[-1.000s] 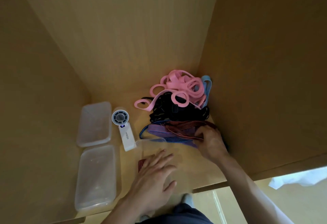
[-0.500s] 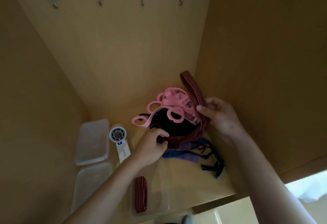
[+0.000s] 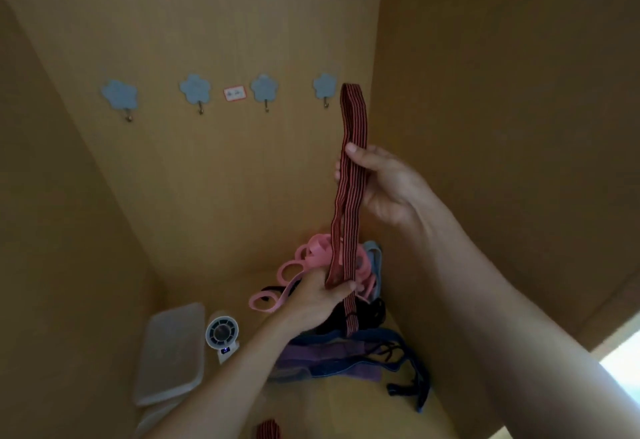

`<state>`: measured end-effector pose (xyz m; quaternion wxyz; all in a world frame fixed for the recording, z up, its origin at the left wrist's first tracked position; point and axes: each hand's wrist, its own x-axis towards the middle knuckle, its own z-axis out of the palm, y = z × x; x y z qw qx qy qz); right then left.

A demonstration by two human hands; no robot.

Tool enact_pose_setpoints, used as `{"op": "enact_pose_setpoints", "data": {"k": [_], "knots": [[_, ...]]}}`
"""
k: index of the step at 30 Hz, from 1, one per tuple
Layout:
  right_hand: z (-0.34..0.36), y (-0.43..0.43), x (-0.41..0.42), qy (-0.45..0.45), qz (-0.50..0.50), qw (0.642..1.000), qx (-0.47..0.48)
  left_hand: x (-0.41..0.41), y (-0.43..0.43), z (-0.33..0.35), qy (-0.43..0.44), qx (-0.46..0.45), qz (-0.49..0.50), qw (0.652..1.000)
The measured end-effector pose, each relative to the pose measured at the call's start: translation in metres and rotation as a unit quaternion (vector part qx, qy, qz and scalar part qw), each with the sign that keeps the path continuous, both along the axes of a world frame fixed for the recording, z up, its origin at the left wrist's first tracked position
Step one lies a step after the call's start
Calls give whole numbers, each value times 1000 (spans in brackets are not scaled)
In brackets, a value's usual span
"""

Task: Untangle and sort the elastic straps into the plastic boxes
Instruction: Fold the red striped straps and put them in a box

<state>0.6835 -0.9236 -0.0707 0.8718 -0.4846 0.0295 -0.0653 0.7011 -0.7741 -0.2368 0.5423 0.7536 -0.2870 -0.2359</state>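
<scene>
Location: wooden cubby, floor (image 3: 349,407) viewed from above.

Red-and-black striped strap (image 3: 348,203): held upright and clear of the pile, between both hands. The right hand (image 3: 384,185) pinches it in its upper part, thumb on the near face and fingers behind; a folded loop of the strap stands above that grip. The left hand (image 3: 317,298) grips the lower part, fingers curled round it, and a short tail hangs below the fist.

Remaining straps: piled in the back right corner of the floor. Pink straps (image 3: 310,260) lie at the rear with a pale blue strap (image 3: 375,258) against the right wall, black straps (image 3: 369,314) in the middle, and blue and purple straps (image 3: 332,352) spread nearest the camera.

Containers: one translucent plastic box (image 3: 173,348) lies flat along the left wall, well apart from the pile. The corner of a second box (image 3: 154,416) shows just in front of it. Whether either holds anything cannot be told — the plastic is cloudy. A second striped strap (image 3: 268,431) shows at the bottom edge; what it rests in cannot be told.

Other items: a white handheld fan (image 3: 223,334) lies between the boxes and the pile. Blue flower-shaped hooks (image 3: 195,90) are fixed to the back wall.
</scene>
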Motion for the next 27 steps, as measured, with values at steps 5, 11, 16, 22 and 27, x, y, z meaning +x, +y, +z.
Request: {"op": "enact_pose_setpoints", "data": {"k": [5, 11, 16, 22, 27], "knots": [[58, -6, 14, -37, -62, 996, -50, -3, 17, 28, 84, -58, -21, 995], [62, -3, 22, -4, -161, 965, -206, -21, 40, 94, 156, -185, -56, 969], [24, 13, 13, 71, -158, 962, -211, -34, 59, 147, 189, -268, -70, 942], [-11, 35, -7, 176, -80, 940, -283, -33, 69, 188, 247, -346, -30, 905], [-2, 62, -56, -172, -153, 887, -400, -18, 77, 208, 293, -368, 47, 881]]}}
